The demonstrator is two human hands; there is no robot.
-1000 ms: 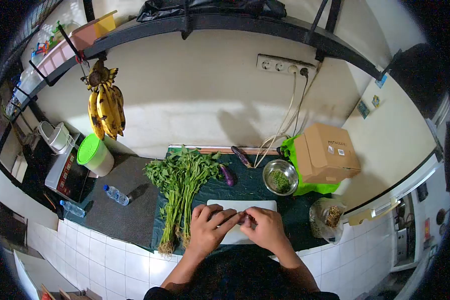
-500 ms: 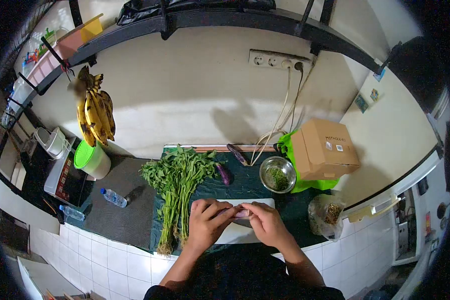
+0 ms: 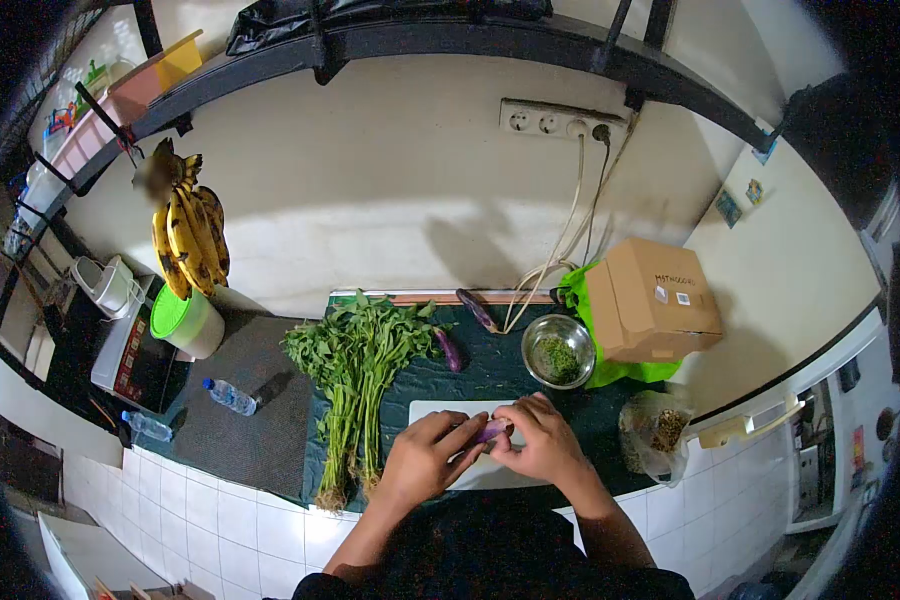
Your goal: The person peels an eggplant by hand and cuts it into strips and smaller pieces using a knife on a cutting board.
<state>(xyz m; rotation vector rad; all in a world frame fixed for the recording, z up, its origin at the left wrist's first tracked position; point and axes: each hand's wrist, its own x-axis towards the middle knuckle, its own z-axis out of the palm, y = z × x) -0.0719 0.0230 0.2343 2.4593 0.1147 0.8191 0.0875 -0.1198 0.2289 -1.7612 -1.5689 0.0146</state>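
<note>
Over the white cutting board [image 3: 425, 410], both hands are closed around a purple eggplant [image 3: 491, 431], mostly hidden by the fingers. My left hand [image 3: 432, 452] wraps its left part. My right hand [image 3: 542, 440] pinches the right end with thumb and fingers. Left of the board lies a bundle of leafy greens [image 3: 360, 350], its roots toward me. One more eggplant [image 3: 449, 350] rests beside the leaves, and another dark eggplant [image 3: 477, 310] lies near the wall. Behind my right hand stands a steel bowl [image 3: 558, 352] with chopped green pieces inside.
A cardboard box [image 3: 655, 300] sits on a bright green bag [image 3: 635, 374] at the right. Nearer me is a clear plastic bag [image 3: 655, 438] with brownish contents. Water bottles [image 3: 230, 396], a green-lidded container [image 3: 187, 320] and hanging bananas [image 3: 190, 235] are on the left.
My left hand has shifted slightly right and tilted. My right hand has turned around the eggplant's end, its fingers now raised and curled. The eggplant has tilted up to the right.
</note>
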